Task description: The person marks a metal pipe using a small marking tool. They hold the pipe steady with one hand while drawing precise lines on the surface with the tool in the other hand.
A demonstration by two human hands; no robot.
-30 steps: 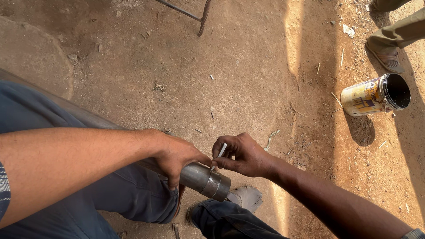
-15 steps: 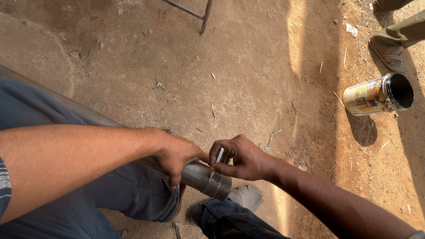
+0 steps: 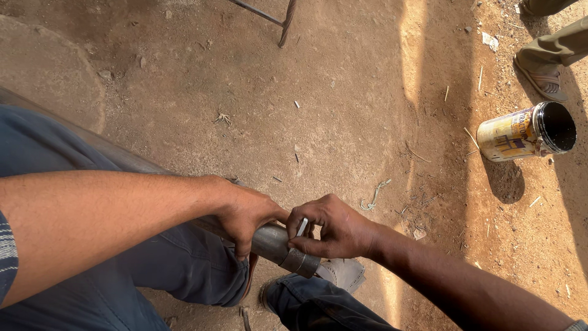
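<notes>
A grey metal pipe [image 3: 277, 245] lies across my lap, its end pointing to the lower right. My left hand [image 3: 245, 211] grips the pipe just behind that end. My right hand [image 3: 334, 228] pinches a small flat pale metal piece [image 3: 302, 227] between thumb and fingers and holds it against the pipe's end collar [image 3: 301, 262]. The two hands nearly touch. Most of the pipe's length is hidden behind my left arm and my blue trousers [image 3: 153, 270].
Bare dirt ground with scattered straw and twigs. An open printed tin can [image 3: 525, 132] with dark contents stands at the right. Another person's sandalled foot [image 3: 542, 76] is at the top right. Thin metal rods [image 3: 278, 18] cross the top edge. My own shoe [image 3: 346, 276] shows below the pipe.
My right hand has turned the small metal piece and pressed closer onto the pipe end. The left hand keeps its hold on the pipe.
</notes>
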